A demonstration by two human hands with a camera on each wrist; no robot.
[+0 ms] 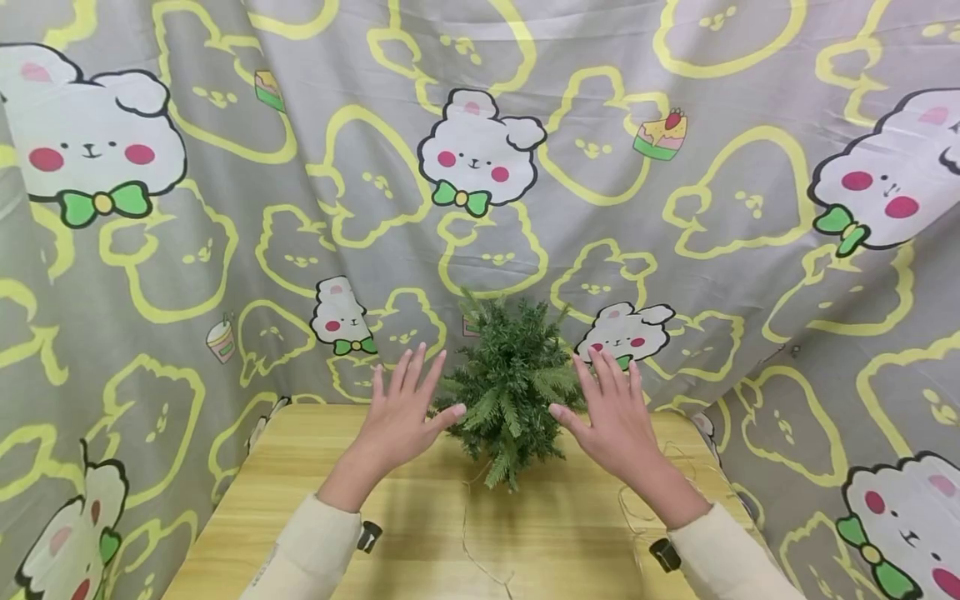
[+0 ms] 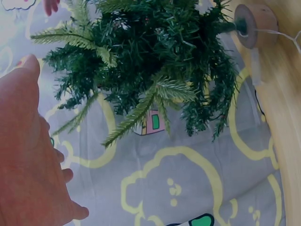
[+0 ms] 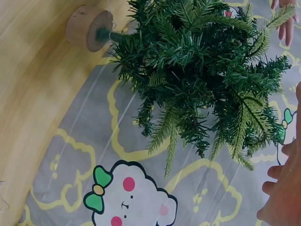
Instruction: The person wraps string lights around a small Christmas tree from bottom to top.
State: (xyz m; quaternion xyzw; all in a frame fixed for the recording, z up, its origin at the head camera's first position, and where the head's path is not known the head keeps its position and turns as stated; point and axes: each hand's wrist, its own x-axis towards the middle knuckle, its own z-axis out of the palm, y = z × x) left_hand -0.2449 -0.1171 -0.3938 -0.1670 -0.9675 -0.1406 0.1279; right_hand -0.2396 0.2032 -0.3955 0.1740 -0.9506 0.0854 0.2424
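A small artificial Christmas tree [image 1: 513, 375] with green needle branches stands on the wooden table. Both wrist views show its round wooden base [image 3: 89, 29], with a short stem rising into the branches. On the tree's left side my left hand [image 1: 405, 410] is raised, fingers spread and thumb toward the branches. My right hand [image 1: 613, 418] mirrors it on the other side, its fingers straight and its palm facing away from me. Neither hand holds anything. A thin wire [image 1: 467, 533] runs from near the tree's foot toward the table's front.
More thin wire [image 1: 628, 510] lies in loose loops on the right of the wooden table [image 1: 300, 467], partly behind my right forearm. A grey curtain [image 1: 495, 50] printed with white and yellow cartoon animals hangs behind the table and along both sides.
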